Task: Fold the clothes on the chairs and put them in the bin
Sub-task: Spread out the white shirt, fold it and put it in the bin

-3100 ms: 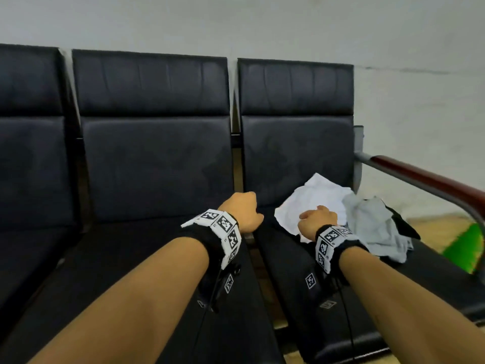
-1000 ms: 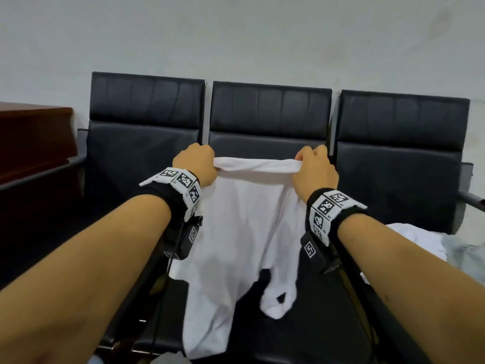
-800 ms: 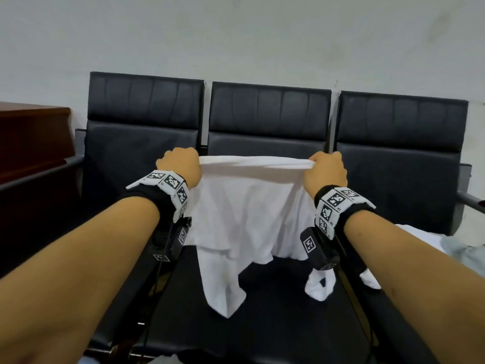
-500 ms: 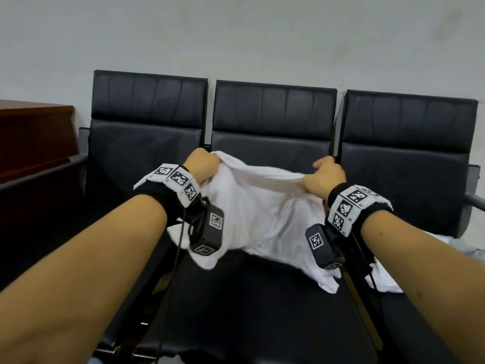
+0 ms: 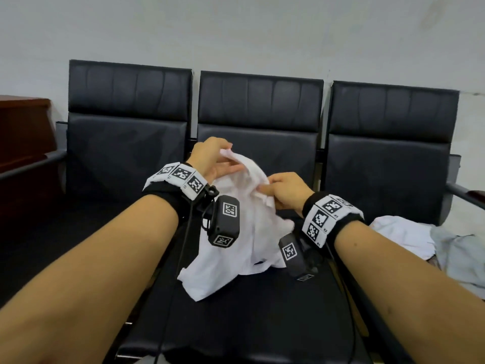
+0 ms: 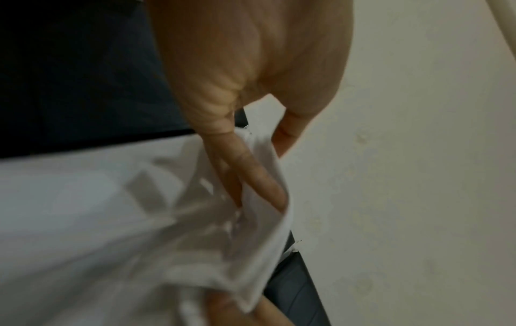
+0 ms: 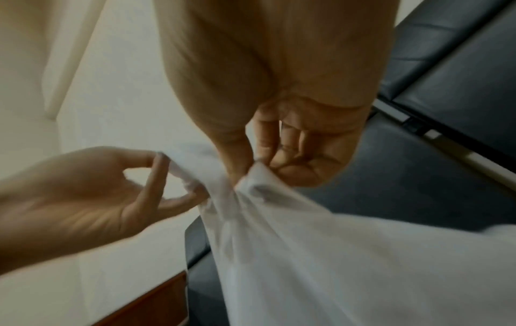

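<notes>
A white shirt [image 5: 237, 232] hangs bunched over the middle black chair [image 5: 259, 306], its lower end lying on the seat. My left hand [image 5: 212, 158] pinches the shirt's upper edge [image 6: 259, 167] between thumb and fingers. Close beside it, my right hand [image 5: 284, 190] pinches a gather of the same cloth [image 7: 251, 183], thumb against curled fingers. In the right wrist view the left hand [image 7: 117, 187] shows at the left, holding the cloth's end. On the right chair lie a white garment [image 5: 404, 235] and a pale grey one [image 5: 459, 258]. No bin is in view.
Three black chairs stand in a row against a white wall. The left chair [image 5: 123, 179] holds nothing. A dark wooden cabinet [image 5: 23, 137] stands at the far left. A metal armrest with a wooden top [image 5: 467, 194] sticks out at the right.
The shirt was stretched wide between my raised hands. Both hands have since come together over the middle chair, and the shirt has collapsed into a bunch with its end on the seat.
</notes>
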Demonstrator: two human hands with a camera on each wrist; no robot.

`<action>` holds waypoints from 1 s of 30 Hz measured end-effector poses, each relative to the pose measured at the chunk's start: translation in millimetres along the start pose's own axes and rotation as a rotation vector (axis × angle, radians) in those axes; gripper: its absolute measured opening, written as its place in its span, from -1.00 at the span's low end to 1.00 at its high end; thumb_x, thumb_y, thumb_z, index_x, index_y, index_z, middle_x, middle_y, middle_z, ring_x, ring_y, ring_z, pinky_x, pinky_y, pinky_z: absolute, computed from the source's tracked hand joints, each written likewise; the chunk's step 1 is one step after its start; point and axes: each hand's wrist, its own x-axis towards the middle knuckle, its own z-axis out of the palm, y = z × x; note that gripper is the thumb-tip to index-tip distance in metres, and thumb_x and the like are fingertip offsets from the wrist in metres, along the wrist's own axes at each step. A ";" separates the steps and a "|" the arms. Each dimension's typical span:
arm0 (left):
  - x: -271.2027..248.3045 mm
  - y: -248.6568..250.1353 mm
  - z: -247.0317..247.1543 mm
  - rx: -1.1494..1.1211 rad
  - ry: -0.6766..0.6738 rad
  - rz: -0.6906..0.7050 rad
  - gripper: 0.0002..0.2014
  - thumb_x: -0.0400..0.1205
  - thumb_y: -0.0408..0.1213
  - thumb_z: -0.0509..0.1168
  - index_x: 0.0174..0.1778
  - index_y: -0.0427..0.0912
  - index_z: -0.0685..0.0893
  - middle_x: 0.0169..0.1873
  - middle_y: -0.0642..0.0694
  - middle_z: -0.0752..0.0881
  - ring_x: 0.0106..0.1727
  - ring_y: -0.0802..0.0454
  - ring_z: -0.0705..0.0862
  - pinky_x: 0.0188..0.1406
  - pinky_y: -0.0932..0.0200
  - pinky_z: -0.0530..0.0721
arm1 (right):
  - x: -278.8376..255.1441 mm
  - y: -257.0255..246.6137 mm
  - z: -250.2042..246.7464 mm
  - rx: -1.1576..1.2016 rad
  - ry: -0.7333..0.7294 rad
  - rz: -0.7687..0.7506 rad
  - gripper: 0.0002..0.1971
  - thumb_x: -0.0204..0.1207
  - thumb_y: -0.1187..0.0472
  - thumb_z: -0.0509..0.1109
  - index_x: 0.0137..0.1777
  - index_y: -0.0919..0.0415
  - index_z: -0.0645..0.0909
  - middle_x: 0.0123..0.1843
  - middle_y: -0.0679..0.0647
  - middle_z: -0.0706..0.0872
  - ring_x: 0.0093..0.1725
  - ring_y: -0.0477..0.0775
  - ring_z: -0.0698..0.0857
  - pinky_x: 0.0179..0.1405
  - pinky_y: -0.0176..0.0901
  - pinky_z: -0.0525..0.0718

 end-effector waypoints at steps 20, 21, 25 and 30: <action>8.2 -26.7 5.7 1.201 0.052 0.328 -0.77 0.66 -0.30 0.09 -0.32 -0.19 0.51 -0.24 -0.19 0.61 -0.13 -0.27 0.59 -0.21 0.11 0.45 | 0.1 -50.4 -16.8 0.648 0.322 -0.178 -0.76 0.55 0.19 0.47 -0.37 0.13 0.66 -0.48 -0.10 0.59 -0.49 -0.16 0.52 -0.44 -0.32 0.55; 11.3 -23.6 0.2 1.291 0.097 0.330 -0.81 0.64 -0.31 0.10 -0.24 -0.21 0.55 -0.21 -0.19 0.61 -0.16 -0.25 0.55 -0.20 0.09 0.46 | 3.7 -47.3 -21.9 0.612 0.402 -0.170 -0.72 0.52 0.15 0.49 -0.42 0.14 0.62 -0.47 -0.11 0.54 -0.47 -0.15 0.48 -0.40 -0.30 0.50; 18.1 -5.4 -25.9 1.514 0.245 0.270 -0.81 0.60 -0.31 0.19 0.03 -0.27 0.65 -0.03 -0.27 0.68 -0.08 -0.28 0.65 -0.17 0.03 0.54 | 11.2 -42.0 -35.2 0.537 0.619 -0.213 -0.79 0.41 -0.06 0.50 -0.29 0.05 0.71 -0.27 -0.01 0.64 -0.26 -0.10 0.57 -0.04 -0.15 0.62; 22.0 9.8 -59.7 1.528 0.319 0.149 -0.79 0.63 -0.33 0.21 0.08 -0.35 0.65 0.06 -0.34 0.69 -0.12 -0.27 0.62 -0.17 0.02 0.53 | 12.7 -43.6 -52.6 0.485 0.849 -0.236 -0.58 0.50 0.01 0.45 -0.59 -0.07 0.49 -0.06 0.16 0.52 -0.19 0.01 0.53 -0.02 -0.12 0.54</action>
